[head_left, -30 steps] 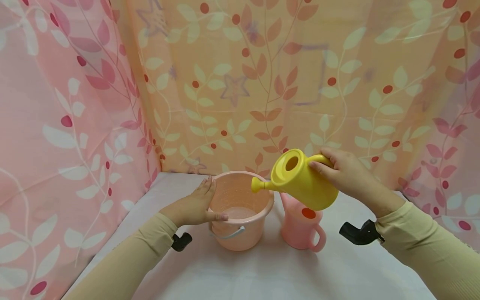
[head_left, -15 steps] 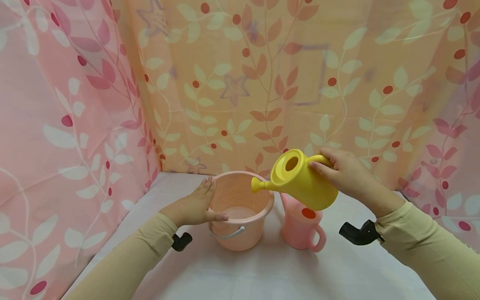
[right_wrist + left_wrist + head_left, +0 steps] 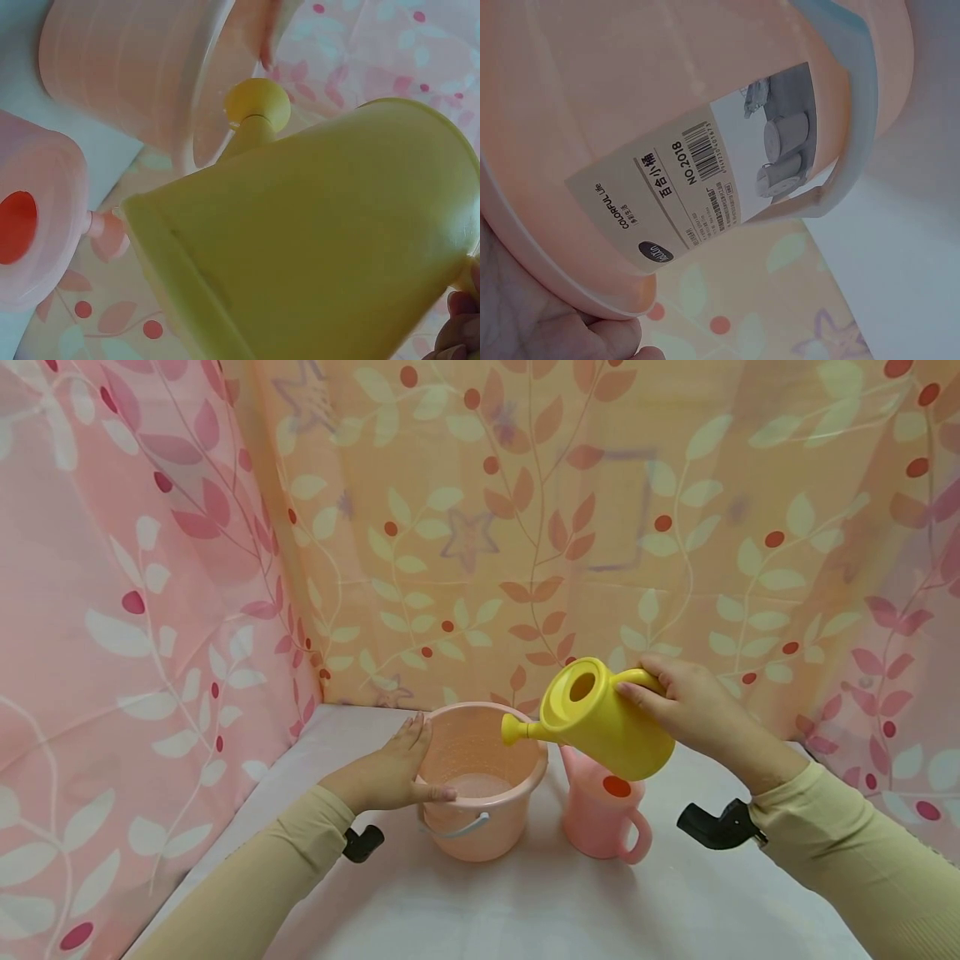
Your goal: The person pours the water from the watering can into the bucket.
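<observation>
In the head view, my right hand [image 3: 693, 702] grips the handle of a yellow watering can [image 3: 630, 735]. The can is tilted left, its spout head [image 3: 514, 730] over the right rim of a peach plastic bucket [image 3: 480, 839]. My left hand [image 3: 384, 772] rests on the bucket's left rim, fingers extended along it and thumb over the front edge. The left wrist view shows a printed label [image 3: 697, 169] on the bucket's side. From the right wrist, the yellow can fills the middle, with fingertips [image 3: 461, 330] at the lower right.
A pink watering can [image 3: 596, 818] with a red-orange opening stands upright on the white tabletop [image 3: 480, 918], right of the bucket and below the yellow can. The bucket's pale handle [image 3: 457, 831] hangs down in front. Leaf-patterned cloth [image 3: 465, 585] encloses the back and sides.
</observation>
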